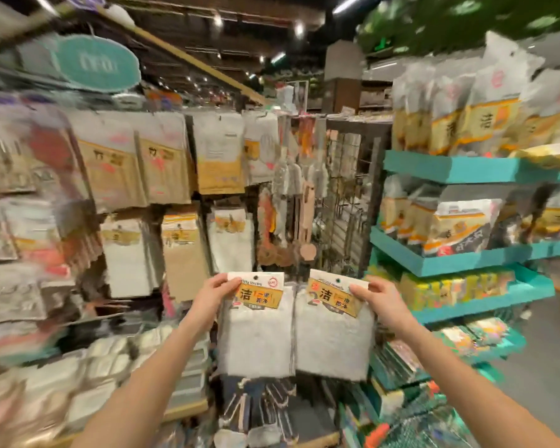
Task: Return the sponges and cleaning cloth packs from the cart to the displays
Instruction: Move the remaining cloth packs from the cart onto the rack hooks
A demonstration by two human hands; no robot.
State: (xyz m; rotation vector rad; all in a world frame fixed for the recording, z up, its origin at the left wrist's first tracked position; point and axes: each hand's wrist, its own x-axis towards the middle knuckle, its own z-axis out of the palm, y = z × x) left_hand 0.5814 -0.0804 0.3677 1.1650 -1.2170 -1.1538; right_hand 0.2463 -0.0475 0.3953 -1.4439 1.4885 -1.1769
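Observation:
I hold two cleaning cloth packs side by side in front of me, both white with a yellow label at the top. My left hand [219,291] grips the left cloth pack [256,334] by its upper left corner. My right hand [380,297] grips the right cloth pack [335,337] by its upper right corner. Both packs hang upright, edges touching, in front of the hanging display [175,176] of similar cloth packs. A corner of the green cart [427,425] shows at the bottom right.
Teal shelves [466,169] with bagged goods stand to the right. A dark wire rack [346,189] with brushes is straight ahead. Low stacks of white packs [110,367] lie at the lower left, dark cloths [262,405] below the packs. Grey aisle floor [540,350] runs at the right.

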